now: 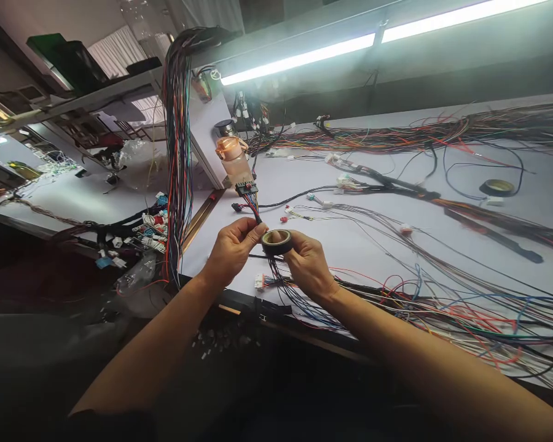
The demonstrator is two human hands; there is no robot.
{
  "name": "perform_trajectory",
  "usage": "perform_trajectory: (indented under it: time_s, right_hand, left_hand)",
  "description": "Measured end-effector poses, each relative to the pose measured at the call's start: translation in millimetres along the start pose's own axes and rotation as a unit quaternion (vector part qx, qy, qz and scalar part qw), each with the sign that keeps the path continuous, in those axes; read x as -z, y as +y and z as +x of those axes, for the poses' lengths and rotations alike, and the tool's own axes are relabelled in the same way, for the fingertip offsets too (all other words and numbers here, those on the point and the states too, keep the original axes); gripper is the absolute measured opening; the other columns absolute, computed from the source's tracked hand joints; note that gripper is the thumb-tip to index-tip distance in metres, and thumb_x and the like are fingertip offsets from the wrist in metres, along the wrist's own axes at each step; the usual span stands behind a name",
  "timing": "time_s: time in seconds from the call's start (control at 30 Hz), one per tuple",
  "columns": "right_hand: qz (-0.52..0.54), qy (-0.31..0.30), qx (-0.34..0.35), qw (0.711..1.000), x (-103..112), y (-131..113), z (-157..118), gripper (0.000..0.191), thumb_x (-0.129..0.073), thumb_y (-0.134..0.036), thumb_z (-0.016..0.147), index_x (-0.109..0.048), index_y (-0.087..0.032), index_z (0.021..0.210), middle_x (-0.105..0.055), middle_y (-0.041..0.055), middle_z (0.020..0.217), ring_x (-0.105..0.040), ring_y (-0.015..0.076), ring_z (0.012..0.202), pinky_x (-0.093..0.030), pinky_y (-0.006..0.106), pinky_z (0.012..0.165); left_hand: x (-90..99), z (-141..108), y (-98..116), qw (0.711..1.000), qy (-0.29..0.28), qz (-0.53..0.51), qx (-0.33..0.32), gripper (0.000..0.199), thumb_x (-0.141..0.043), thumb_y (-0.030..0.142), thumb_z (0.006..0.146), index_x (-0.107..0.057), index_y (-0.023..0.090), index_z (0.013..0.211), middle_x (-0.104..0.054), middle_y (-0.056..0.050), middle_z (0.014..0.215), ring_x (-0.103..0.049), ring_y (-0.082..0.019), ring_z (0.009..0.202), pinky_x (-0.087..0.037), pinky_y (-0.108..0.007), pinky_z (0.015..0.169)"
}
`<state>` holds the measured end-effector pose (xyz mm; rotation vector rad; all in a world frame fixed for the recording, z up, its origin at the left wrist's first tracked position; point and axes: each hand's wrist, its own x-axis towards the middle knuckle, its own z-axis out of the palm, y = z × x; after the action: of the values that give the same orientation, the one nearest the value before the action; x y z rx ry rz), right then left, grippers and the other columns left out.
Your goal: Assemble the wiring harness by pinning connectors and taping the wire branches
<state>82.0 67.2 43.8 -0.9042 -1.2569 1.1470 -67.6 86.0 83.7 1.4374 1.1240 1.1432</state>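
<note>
My left hand [233, 248] pinches a bundle of wires [254, 209] just below a dark connector [246, 188] that points up and away from me. Beside it, my right hand [308, 261] grips a roll of black tape [277, 244], with fingers partly through and behind the ring. The roll sits right against the wires, near my left fingertips. Below the roll the wires run down to the worktop. A white connector [259, 281] lies on the table under my hands. Where the tape's loose end meets the bundle is too small to make out.
A bottle [234, 161] stands behind the connector. Hanging wires [177, 147] drop at the left edge of the white table [299, 174]. Long harnesses [396, 184] spread across the right side. Another tape roll [498, 187] lies far right, under a lit tube lamp [304, 58].
</note>
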Motion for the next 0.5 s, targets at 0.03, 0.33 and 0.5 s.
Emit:
perform_trajectory:
  time_s: [0.03,0.33,0.5]
  right_hand:
    - [0.002,0.008,-0.006,1.0,-0.1,1.0,0.0,0.03,-0.055,-0.043,0.088,-0.072,-0.017,0.09,-0.069,0.0025,0.08,-0.059,0.0139,0.074,-0.046,0.026,0.069]
    - [0.148,-0.016,-0.259,0.954,-10.3,-0.3,1.7,0.032,-0.048,-0.04,0.087,-0.067,-0.014,0.093,-0.072,0.008,0.082,-0.065,0.0145,0.066,-0.044,0.025,0.059]
    - [0.141,-0.143,-0.328,0.923,-4.2,-6.3,12.5,0.022,-0.055,-0.034,0.084,-0.066,-0.014,0.084,-0.074,0.0103,0.087,-0.066,0.0151,0.067,-0.045,0.024,0.056]
  left_hand:
    - [-1.0,0.3,-0.3,1.0,0.003,0.006,-0.006,0.021,-0.071,0.037,0.08,-0.068,0.016,0.082,-0.064,-0.001,0.077,-0.057,-0.012,0.073,-0.047,-0.025,0.073]
    - [-11.1,-9.3,-7.5,0.996,0.056,-0.005,-0.067,0.019,-0.065,0.039,0.085,-0.065,0.02,0.084,-0.062,0.0,0.076,-0.056,-0.012,0.073,-0.046,-0.025,0.07]
    - [-5.9,-8.6,7.5,0.99,0.036,0.085,-0.11,0.018,-0.062,0.037,0.087,-0.066,0.02,0.085,-0.06,-0.001,0.078,-0.054,-0.013,0.074,-0.046,-0.026,0.072]
